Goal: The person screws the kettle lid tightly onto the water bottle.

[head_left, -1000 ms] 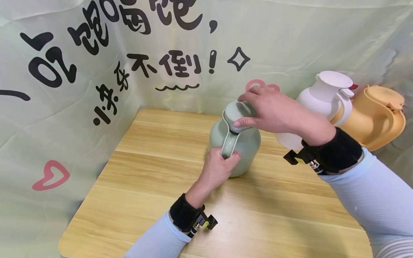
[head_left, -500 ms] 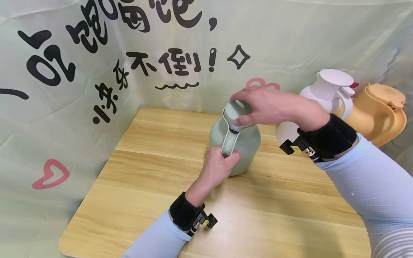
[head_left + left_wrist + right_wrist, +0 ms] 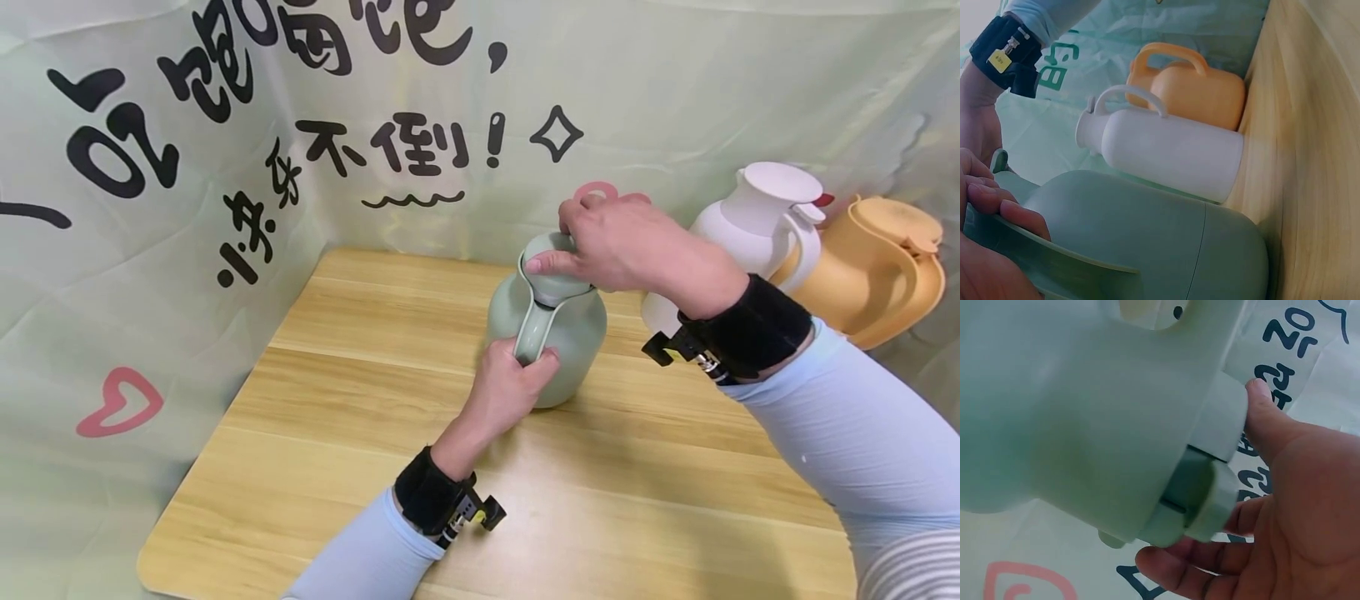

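A pale green thermos jug [image 3: 573, 358] stands upright on the wooden table. My left hand [image 3: 506, 383] grips its handle [image 3: 531, 333], fingers curled round it with the thumb along one side. Up at the top, my right hand [image 3: 637, 246] holds the round lid [image 3: 551, 287] between thumb and fingers. In the right wrist view the thumb presses one edge of the lid [image 3: 1225, 419], while the fingertips [image 3: 1154, 562] reach round by the open spout flap [image 3: 1216, 503]. The left wrist view shows the jug's body [image 3: 1147, 219] from the side.
To the right stand a white jug [image 3: 750, 221] and an orange jug [image 3: 843, 275], close together, partly behind my right forearm. A printed cloth [image 3: 675, 83] hangs behind and to the left of the table [image 3: 337, 417].
My right hand shifts left over the lid, then back right, its thumb now further across the lid and its wrist turned. The left hand and jug stay in place.
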Available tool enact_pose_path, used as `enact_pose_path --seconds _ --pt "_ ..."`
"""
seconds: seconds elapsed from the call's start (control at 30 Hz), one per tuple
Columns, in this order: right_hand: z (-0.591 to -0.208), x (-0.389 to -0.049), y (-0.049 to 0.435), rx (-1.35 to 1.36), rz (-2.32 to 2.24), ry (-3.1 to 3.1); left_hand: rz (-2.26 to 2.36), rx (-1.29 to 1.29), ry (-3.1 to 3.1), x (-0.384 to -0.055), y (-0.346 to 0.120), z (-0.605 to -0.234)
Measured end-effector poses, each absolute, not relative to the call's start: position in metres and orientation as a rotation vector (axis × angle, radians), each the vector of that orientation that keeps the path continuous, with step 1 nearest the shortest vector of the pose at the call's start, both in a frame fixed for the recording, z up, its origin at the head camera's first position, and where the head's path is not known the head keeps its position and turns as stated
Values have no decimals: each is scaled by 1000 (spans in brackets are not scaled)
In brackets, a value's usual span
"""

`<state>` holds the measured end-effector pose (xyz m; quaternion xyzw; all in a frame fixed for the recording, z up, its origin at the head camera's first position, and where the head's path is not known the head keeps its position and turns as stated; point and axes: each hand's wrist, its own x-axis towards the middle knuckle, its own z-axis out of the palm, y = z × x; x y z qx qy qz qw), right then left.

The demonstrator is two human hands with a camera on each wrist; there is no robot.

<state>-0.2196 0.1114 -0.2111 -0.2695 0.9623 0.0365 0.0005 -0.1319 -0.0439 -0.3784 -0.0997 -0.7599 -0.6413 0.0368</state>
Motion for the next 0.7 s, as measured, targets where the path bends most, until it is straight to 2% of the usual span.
enact_pose_path --seconds 0.4,0.7 --pt "-198 -218 115 -1058 -78 2764 -1962 -323 -2320 -133 -44 -379" --pt "-201 -221 110 -852 68 2893 -1955 -310 -2337 -132 -44 -379"
